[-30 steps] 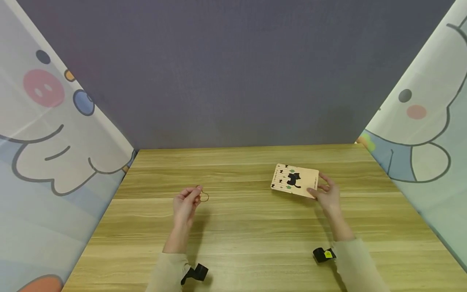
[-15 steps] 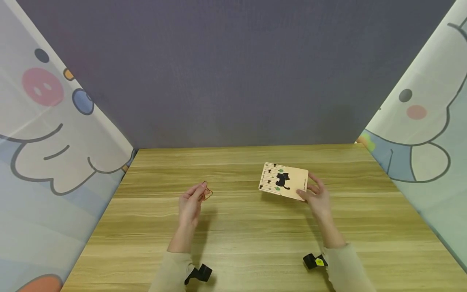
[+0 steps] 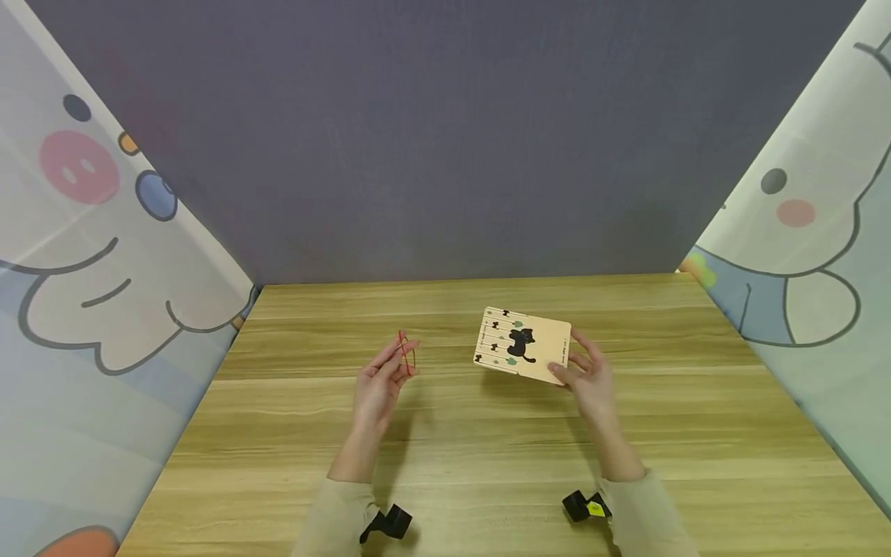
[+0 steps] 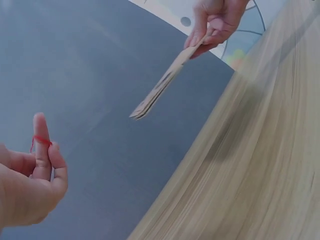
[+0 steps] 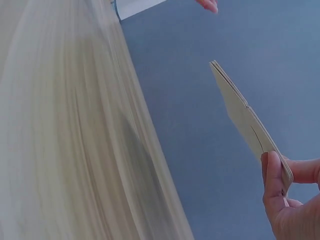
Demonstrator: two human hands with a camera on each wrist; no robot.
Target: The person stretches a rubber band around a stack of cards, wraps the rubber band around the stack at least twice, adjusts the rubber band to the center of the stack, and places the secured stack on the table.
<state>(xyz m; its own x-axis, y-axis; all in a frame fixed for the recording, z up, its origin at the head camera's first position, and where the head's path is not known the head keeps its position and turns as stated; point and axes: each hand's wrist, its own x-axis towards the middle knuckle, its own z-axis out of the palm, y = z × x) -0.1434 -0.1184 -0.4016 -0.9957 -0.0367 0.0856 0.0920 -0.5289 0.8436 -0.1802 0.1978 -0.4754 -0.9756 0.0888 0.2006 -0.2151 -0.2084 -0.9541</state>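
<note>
In the head view, my left hand (image 3: 378, 391) holds a thin red rubber band (image 3: 411, 360) above the wooden table. The left wrist view shows the band (image 4: 42, 140) looped around an upright finger, with the thumb close against it. My right hand (image 3: 590, 381) grips the right end of a thin tan booklet (image 3: 547, 340), thumb on top and fingers beneath. A black cat, stripes and small green shapes decorate its cover. Seen edge-on in the right wrist view, the booklet (image 5: 245, 117) has several layers and a small notch. It is tilted, raised off the table and apart from the left hand.
Both hands are over a wood-grain table (image 3: 445, 464). A dark grey panel (image 3: 459, 139) stands along its far edge. Cartoon-printed sheets (image 3: 786, 255) flank it on both sides. Each wrist carries a black camera mount (image 3: 398, 522).
My right hand has carried the booklet leftward. My left hand has moved a little right and forward, and the red band now shows as a more spread loop at the fingers.
</note>
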